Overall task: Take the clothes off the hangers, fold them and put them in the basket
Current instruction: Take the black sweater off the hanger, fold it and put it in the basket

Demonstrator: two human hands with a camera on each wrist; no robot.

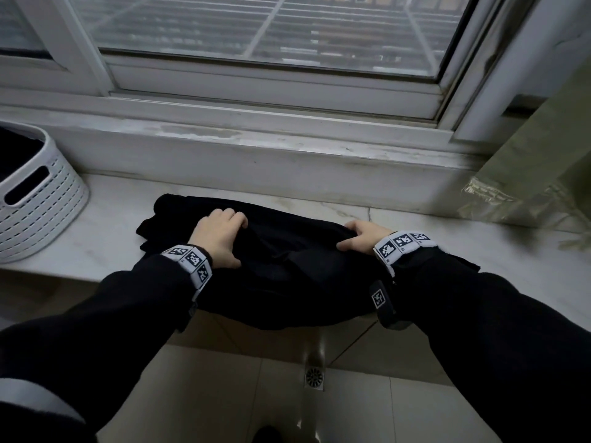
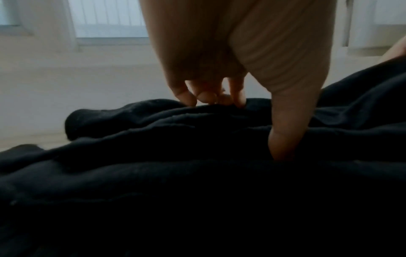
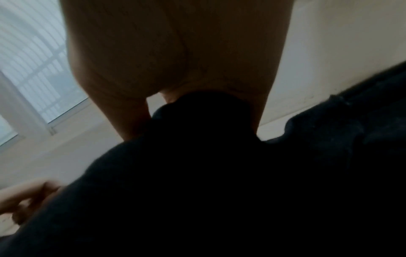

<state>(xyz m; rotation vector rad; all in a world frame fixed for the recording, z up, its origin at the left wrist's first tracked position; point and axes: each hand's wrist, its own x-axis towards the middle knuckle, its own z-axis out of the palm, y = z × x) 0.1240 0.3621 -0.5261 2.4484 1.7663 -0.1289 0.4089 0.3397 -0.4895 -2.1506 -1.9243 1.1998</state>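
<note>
A black garment (image 1: 281, 266) lies bunched on the marble ledge (image 1: 108, 231), its near part hanging over the front edge. My left hand (image 1: 220, 238) sits on the garment's left half, fingers curled down into the cloth and thumb pressed in nearer me; the left wrist view shows the fingertips (image 2: 211, 99) and thumb digging into the black fabric (image 2: 197, 173). My right hand (image 1: 361, 238) grips a raised fold at the garment's right end; in the right wrist view the black cloth (image 3: 206, 113) bulges up between thumb and fingers. The white perforated basket (image 1: 48, 199) stands at far left, with dark contents inside.
A window with a white frame (image 1: 256, 100) rises behind the ledge. A pale green curtain (image 1: 537, 174) hangs at right, its hem resting on the ledge. Below the ledge is tiled floor with a round drain (image 1: 315, 377). Bare marble shows between garment and basket.
</note>
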